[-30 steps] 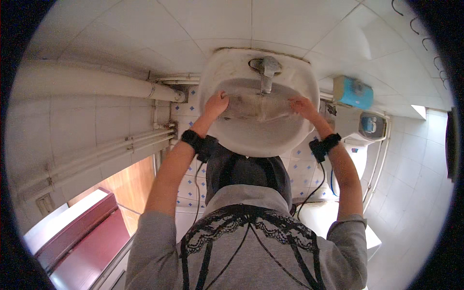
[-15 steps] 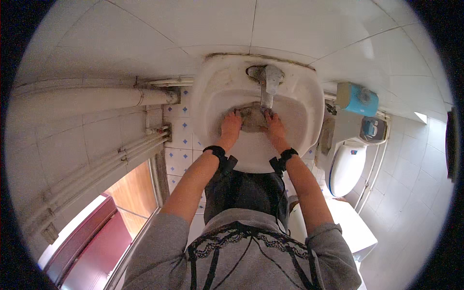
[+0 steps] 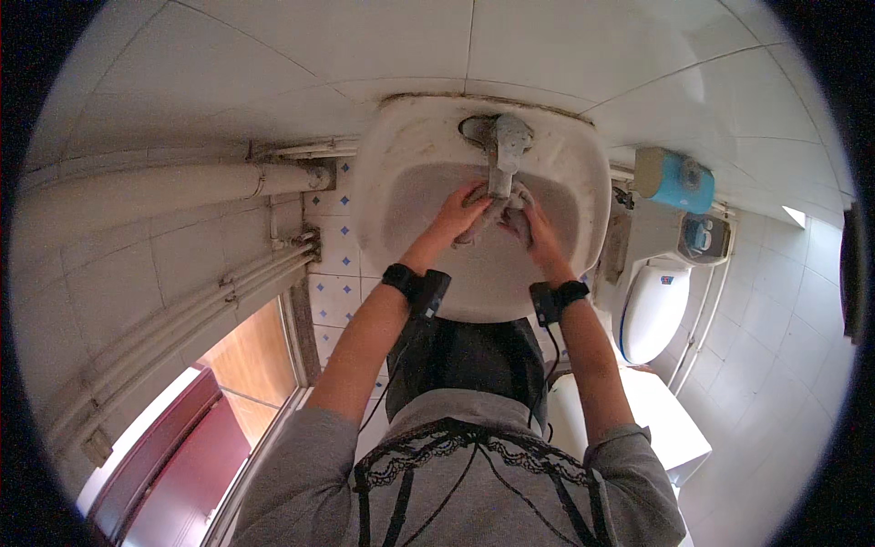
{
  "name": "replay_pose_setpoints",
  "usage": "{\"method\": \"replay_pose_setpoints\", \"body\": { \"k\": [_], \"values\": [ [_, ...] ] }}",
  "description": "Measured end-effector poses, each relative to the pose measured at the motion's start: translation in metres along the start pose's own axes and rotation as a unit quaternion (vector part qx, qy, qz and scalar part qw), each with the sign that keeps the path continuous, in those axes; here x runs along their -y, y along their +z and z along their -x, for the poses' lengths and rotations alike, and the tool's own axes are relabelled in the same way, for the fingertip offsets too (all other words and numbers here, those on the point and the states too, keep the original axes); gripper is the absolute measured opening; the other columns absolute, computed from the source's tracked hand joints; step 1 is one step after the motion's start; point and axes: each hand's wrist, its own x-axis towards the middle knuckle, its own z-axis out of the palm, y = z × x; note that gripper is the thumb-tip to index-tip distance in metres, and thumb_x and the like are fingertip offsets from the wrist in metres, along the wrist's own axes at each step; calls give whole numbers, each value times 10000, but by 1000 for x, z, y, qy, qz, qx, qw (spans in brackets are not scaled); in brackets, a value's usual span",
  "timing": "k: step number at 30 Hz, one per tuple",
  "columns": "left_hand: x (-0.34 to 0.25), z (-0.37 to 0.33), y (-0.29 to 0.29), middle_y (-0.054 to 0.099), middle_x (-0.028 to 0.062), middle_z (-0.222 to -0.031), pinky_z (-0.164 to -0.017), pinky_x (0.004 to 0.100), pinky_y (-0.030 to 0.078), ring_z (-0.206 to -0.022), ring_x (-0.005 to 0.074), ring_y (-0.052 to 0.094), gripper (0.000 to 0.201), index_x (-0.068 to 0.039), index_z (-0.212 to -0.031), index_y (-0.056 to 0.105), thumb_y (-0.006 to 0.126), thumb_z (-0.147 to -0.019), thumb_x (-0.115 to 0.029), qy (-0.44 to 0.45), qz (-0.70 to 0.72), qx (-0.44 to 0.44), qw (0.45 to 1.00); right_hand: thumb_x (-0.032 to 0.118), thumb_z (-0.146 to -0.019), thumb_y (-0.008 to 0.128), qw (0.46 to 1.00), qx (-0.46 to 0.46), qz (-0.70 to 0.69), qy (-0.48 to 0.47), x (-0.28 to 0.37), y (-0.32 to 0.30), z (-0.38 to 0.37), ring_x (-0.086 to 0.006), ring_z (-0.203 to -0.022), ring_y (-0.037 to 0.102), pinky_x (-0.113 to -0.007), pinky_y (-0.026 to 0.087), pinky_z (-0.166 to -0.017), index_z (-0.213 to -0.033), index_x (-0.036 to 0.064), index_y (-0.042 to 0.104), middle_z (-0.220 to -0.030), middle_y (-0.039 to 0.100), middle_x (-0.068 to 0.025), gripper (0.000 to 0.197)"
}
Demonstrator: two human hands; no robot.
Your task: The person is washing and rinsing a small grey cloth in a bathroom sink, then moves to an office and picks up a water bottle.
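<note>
A greyish wet cloth [image 3: 516, 219] is bunched up under the spout of the metal faucet [image 3: 506, 150]. My left hand [image 3: 461, 215] grips its left side, fingers curled round the folds. On the other side, my right hand [image 3: 540, 235] holds the cloth with the fingers wrapped over it. Both hands are inside the stained white sink [image 3: 375, 196], close together and above its bowl. The spout partly hides the cloth's middle, and I cannot tell whether water is running.
Right of the sink stand a toilet with a white lid [image 3: 656, 314] and a blue box [image 3: 682, 182] on its tank. A white box-shaped thing [image 3: 652, 424] is at the lower right. Pipes [image 3: 164, 193] run along the left wall, above a doorway.
The cloth was spread out between my hands low in the bowl. Now it is gathered into a bunch beneath the spout, and my hands have come closer together and turned inward.
</note>
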Motion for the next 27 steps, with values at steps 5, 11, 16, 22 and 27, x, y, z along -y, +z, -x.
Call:
{"method": "replay_pose_setpoints", "body": {
  "k": [5, 11, 16, 22, 27],
  "values": [
    [-15, -1, 28, 570, 137, -971, -767, 348, 431, -864, 276, 558, 377, -51, -1100, 488, 552, -790, -257, -57, -245, -18, 968, 473, -870, 307, 970, -34, -231, 66, -38, 16, -22, -143, -828, 534, -275, 444, -735, -1186, 144, 400, -982, 545, -40, 465],
    [17, 0, 6, 557, 132, -956, -731, 364, 438, -828, 285, 548, 293, -61, -976, 575, 525, -807, -295, 83, -211, -363, 904, 466, -857, 361, 975, -19, -222, 25, -4, 68, 3, -135, -821, 535, -265, 456, -672, -1110, 84, 425, -964, 534, -49, 463],
    [9, 19, -21, 569, 138, -937, -729, 347, 439, -848, 268, 551, 337, -62, -987, 582, 551, -790, -334, -44, -130, -164, 977, 374, -836, 470, 984, -68, -27, 161, 1, 27, -1, -140, -836, 524, -240, 409, -740, -1118, 45, 468, -915, 563, -44, 434],
    [-37, 25, -39, 554, 175, -1018, -782, 336, 420, -928, 291, 533, 618, -56, -1072, 539, 589, -676, -528, -183, -286, 10, 940, 358, -817, 510, 972, -74, 218, 35, 7, 12, 1, -140, -803, 534, -265, 436, -695, -1109, 22, 506, -914, 585, -76, 445],
    [-14, 18, -35, 490, 184, -1133, -860, 342, 377, -1031, 310, 477, 816, -62, -1154, 475, 595, -582, -633, -228, -389, 158, 878, 347, -828, 498, 997, -52, 44, 30, 1, 13, -4, -146, -803, 539, -263, 439, -690, -1067, 7, 509, -909, 586, -72, 415]
  ]
}}
